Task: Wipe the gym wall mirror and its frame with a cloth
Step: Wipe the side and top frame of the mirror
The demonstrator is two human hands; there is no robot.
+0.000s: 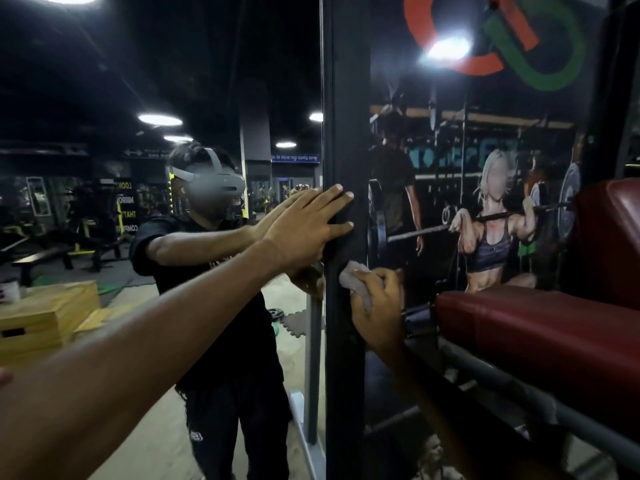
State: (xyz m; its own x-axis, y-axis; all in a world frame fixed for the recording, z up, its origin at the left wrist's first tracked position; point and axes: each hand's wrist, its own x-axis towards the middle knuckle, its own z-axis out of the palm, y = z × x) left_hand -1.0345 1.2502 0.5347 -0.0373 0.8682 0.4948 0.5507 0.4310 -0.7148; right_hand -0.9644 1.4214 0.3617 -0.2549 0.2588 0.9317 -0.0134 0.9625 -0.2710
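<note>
Person stands close to the mirror's right edge, both arms out. Left hand (308, 230) lies flat on the black frame (346, 98), fingers (334, 192) straight and spread, holding nothing. Reads as a brace: it steadies the body and takes the lean while the other hand works. Fingertips lie across the frame's face, palm over the edge where glass meets frame.

Right hand (379, 306) is lower on the same upright, fingers curled round a bunched pale cloth (355, 280). The cloth is wadded, not spread, probably because a pad fits the narrow frame face and lets the hand push harder. It touches the frame just below the left hand, on the side toward the wall graphic (485, 220). Whether the whole pad is in contact, cannot tell.

Mirror (104, 81) fills the left side. It shows the person's reflection (214, 289) reaching to the same spot, plus yellow wooden boxes (45, 317) and ceiling lights. Red padded bench (536, 323) sits just beside the frame at right, close to the right forearm. That is likely why the right arm comes up from below at an angle instead of straight in.

Judgement: the step in hand is frame wiping, mid-height on the upright. The stroke probably runs along the upright, up or down. How much of the glass is done, cannot tell. Risks: the bench crowds the elbow on a downward stroke, and the left palm could leave prints at the glass edge.
</note>
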